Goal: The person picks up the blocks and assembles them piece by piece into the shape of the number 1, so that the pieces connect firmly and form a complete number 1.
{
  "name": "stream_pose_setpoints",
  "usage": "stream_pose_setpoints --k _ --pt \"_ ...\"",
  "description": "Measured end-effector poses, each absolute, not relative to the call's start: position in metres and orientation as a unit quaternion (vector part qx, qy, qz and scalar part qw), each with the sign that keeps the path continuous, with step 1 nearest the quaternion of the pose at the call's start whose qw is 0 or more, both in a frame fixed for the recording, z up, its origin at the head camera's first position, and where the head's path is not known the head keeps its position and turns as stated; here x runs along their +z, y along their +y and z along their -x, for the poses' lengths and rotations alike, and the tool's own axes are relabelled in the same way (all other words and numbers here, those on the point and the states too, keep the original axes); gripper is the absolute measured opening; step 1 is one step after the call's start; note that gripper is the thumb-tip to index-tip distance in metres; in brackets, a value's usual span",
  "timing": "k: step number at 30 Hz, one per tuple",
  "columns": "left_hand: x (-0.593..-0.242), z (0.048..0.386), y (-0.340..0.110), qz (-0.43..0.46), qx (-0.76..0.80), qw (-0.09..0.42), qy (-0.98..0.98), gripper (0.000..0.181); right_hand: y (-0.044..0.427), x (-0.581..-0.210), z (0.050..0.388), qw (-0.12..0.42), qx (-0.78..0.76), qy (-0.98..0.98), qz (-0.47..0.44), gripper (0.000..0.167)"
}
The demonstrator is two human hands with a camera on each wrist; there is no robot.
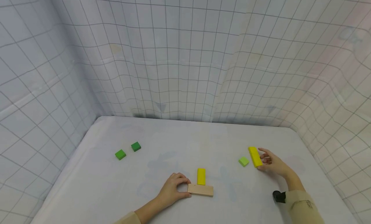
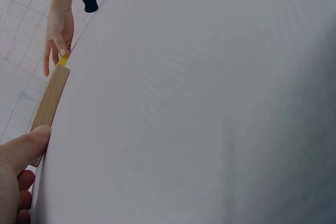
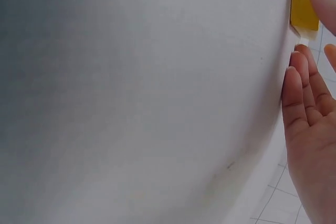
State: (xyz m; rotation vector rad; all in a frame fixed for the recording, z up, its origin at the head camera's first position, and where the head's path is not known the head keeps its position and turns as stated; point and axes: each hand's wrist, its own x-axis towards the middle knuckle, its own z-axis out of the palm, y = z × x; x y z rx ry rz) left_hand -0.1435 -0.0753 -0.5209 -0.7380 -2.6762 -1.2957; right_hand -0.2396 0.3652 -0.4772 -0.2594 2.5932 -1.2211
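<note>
Left hand [image 1: 173, 191] grips the wood block [image 1: 200, 190] by its left end, thumb at the near side and index finger at the far side, with a rounded gap between them. The left wrist view shows that thumb pressed against the block, the other fingers curled below it.

The wood block lies crosswise at the near middle of the table [image 1: 162, 211], its right end free. Just beyond it the near yellow block [image 1: 201, 176] points away, its near end seeming to touch the wood block's far side.

At the right, a black device [image 1: 279, 197] shows at the sleeve [image 1: 304, 206]. Ahead of it, the right hand [image 1: 273, 164] is open, fingers loosely bent and spread from the thumb. The thumb is at the near end of the far yellow block [image 1: 255, 156]; the index finger reaches along its right side, and whether that fingertip touches is hard to tell. Whether this block rests on the table cannot be told either.

Just left of it sits the lime block [image 1: 243, 161]. Well off to the left are the green block [image 1: 120, 154] and, slightly farther, the dark green block [image 1: 136, 146]. Behind everything hangs a checked cloth [image 1: 188, 63].
</note>
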Motion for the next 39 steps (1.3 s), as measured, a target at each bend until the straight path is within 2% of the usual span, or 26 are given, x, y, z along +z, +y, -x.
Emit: stream_pose_setpoints --k 8,20,29,39 --pt "-0.522 0.143 -0.075 0.241 -0.42 0.043 -0.874 0.031 0.369 -0.476 0.253 0.169 -0.417 0.888 0.093 0.095" --pt "-0.52 0.143 -0.075 0.234 -0.423 0.037 -0.875 0.032 0.366 -0.476 0.264 0.212 -0.423 0.876 0.1 0.099" --pt "-0.519 0.142 -0.075 0.239 -0.435 0.038 -0.867 0.032 0.363 -0.478 0.266 0.208 -0.424 0.876 0.102 0.094" --pt "-0.519 0.143 -0.075 0.24 -0.43 0.042 -0.869 0.032 0.364 -0.478 0.264 0.214 -0.422 0.875 0.105 0.1"
